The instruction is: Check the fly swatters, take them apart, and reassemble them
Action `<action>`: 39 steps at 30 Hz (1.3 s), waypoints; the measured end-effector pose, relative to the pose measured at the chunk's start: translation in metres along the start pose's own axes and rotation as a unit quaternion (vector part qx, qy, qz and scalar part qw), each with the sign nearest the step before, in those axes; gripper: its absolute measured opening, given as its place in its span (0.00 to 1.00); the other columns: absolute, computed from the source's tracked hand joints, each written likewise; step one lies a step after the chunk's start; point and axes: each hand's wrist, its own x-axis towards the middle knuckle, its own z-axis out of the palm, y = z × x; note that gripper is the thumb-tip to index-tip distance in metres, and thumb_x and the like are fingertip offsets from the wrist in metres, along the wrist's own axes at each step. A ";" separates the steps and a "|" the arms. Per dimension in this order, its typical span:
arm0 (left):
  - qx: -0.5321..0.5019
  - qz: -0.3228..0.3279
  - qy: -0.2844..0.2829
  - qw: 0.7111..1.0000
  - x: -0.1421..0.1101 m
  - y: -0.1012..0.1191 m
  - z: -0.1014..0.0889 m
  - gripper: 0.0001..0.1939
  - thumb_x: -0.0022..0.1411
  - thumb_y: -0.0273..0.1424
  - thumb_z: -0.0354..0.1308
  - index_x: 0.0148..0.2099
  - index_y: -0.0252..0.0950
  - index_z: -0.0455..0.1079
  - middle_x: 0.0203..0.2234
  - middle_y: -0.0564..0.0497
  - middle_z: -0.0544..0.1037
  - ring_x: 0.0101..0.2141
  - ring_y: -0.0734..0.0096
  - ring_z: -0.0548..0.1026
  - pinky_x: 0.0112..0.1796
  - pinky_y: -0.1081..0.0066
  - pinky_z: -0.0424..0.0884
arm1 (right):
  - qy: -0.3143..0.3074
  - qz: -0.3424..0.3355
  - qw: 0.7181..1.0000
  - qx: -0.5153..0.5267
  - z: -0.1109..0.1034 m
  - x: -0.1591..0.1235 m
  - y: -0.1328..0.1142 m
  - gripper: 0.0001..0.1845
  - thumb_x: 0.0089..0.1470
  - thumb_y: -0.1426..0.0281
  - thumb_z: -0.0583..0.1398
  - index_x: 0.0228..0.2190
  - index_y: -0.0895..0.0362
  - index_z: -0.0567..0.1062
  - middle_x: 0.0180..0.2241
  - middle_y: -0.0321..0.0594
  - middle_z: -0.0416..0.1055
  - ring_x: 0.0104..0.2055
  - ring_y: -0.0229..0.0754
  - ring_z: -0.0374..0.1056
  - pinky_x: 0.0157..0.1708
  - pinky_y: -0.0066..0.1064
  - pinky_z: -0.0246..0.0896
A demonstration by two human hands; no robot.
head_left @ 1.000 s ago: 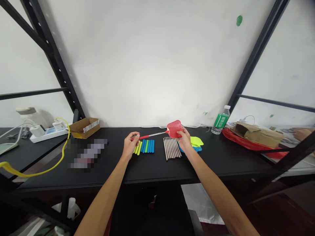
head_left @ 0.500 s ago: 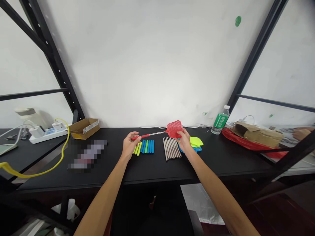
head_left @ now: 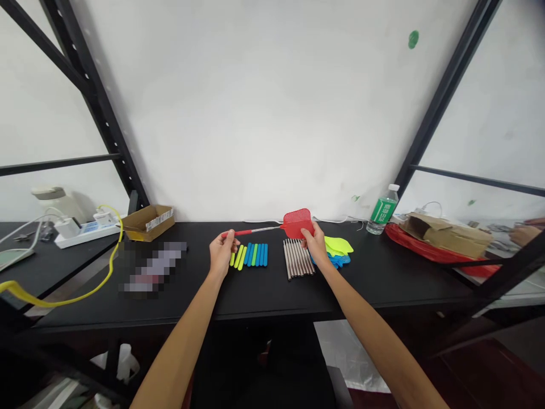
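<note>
A red fly swatter [head_left: 293,223] with a metal rod and red handle is held level above the black table. My left hand [head_left: 221,250] pinches its handle at the left end. On the right, my right hand [head_left: 315,241] grips the perforated paddle by its edge. Beneath lie several yellow, green and blue handle grips [head_left: 256,255] in a row. Several metal rods [head_left: 297,261] lie side by side, close to my right hand. Yellow swatter heads [head_left: 339,245] and blue swatter heads [head_left: 338,261] are piled beyond my right wrist, partly hidden by it.
An open cardboard box [head_left: 148,222] and a power strip [head_left: 88,232] with a yellow cable [head_left: 114,253] sit at left. A water bottle [head_left: 383,210] stands at right, near a flattened cardboard piece [head_left: 447,236] on red plastic [head_left: 400,243]. Another person's hand [head_left: 523,234] shows at the far right.
The swatter has shifted slightly left in my hands. My left fingers have moved toward the end of its handle, and more of the handle shows.
</note>
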 end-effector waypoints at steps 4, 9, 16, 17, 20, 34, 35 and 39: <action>0.033 0.000 0.017 0.999 -0.003 0.003 0.000 0.26 0.60 0.55 0.55 0.36 0.34 0.71 0.17 0.55 0.69 0.16 0.77 0.63 0.20 0.75 0.59 | -0.010 -0.026 0.999 -0.029 0.001 -0.001 0.000 0.15 0.52 0.62 0.62 0.42 0.53 0.73 0.28 0.32 0.73 0.15 0.32 0.59 0.14 0.26 0.52; 0.218 0.059 0.077 0.971 -0.008 0.004 -0.002 0.29 0.67 0.52 0.45 0.22 0.37 0.66 0.15 0.50 0.70 0.18 0.69 0.66 0.22 0.71 0.58 | 0.013 -0.030 0.999 -0.015 -0.001 -0.001 -0.001 0.16 0.52 0.61 0.62 0.43 0.52 0.74 0.28 0.33 0.72 0.16 0.34 0.58 0.16 0.28 0.53; 0.237 0.082 0.067 0.966 -0.011 0.007 -0.002 0.29 0.67 0.49 0.47 0.17 0.39 0.59 0.14 0.52 0.65 0.18 0.72 0.62 0.23 0.71 0.56 | 0.020 -0.040 0.999 -0.012 -0.001 -0.004 -0.005 0.14 0.53 0.62 0.62 0.41 0.52 0.74 0.24 0.31 0.70 0.16 0.33 0.57 0.16 0.27 0.52; 0.223 0.077 0.054 0.970 -0.011 0.007 -0.001 0.29 0.67 0.49 0.48 0.18 0.38 0.60 0.14 0.53 0.64 0.17 0.73 0.61 0.22 0.72 0.56 | 0.023 -0.039 0.999 -0.007 -0.002 -0.003 -0.005 0.14 0.53 0.62 0.63 0.41 0.52 0.74 0.24 0.30 0.70 0.16 0.33 0.57 0.16 0.27 0.53; 0.178 0.074 0.017 0.981 -0.009 0.005 0.000 0.27 0.66 0.50 0.50 0.20 0.38 0.62 0.14 0.54 0.63 0.16 0.75 0.57 0.20 0.73 0.53 | 0.029 -0.036 0.999 -0.004 -0.003 -0.002 -0.003 0.14 0.53 0.62 0.62 0.41 0.52 0.73 0.24 0.29 0.69 0.16 0.32 0.57 0.16 0.26 0.52; 0.094 0.085 -0.045 0.991 -0.003 0.002 -0.002 0.18 0.63 0.45 0.56 0.30 0.36 0.66 0.22 0.55 0.70 0.16 0.82 0.57 0.18 0.77 0.51 | 0.037 -0.025 0.999 -0.010 -0.005 0.001 0.001 0.12 0.53 0.61 0.62 0.38 0.52 0.73 0.24 0.30 0.70 0.16 0.34 0.57 0.16 0.28 0.52; 0.092 0.085 -0.048 0.991 -0.002 0.001 -0.002 0.17 0.62 0.45 0.56 0.32 0.36 0.67 0.23 0.54 0.70 0.17 0.82 0.58 0.18 0.77 0.52 | 0.040 -0.021 0.999 -0.004 -0.006 0.001 0.001 0.12 0.52 0.62 0.62 0.38 0.52 0.73 0.23 0.30 0.70 0.16 0.34 0.57 0.16 0.28 0.52; 0.079 0.072 -0.049 0.993 0.000 0.000 -0.002 0.15 0.59 0.44 0.59 0.38 0.36 0.70 0.25 0.55 0.71 0.17 0.82 0.59 0.18 0.77 0.53 | 0.051 -0.018 0.999 0.000 -0.006 0.001 0.001 0.11 0.50 0.62 0.63 0.37 0.52 0.73 0.22 0.30 0.68 0.16 0.34 0.56 0.16 0.28 0.51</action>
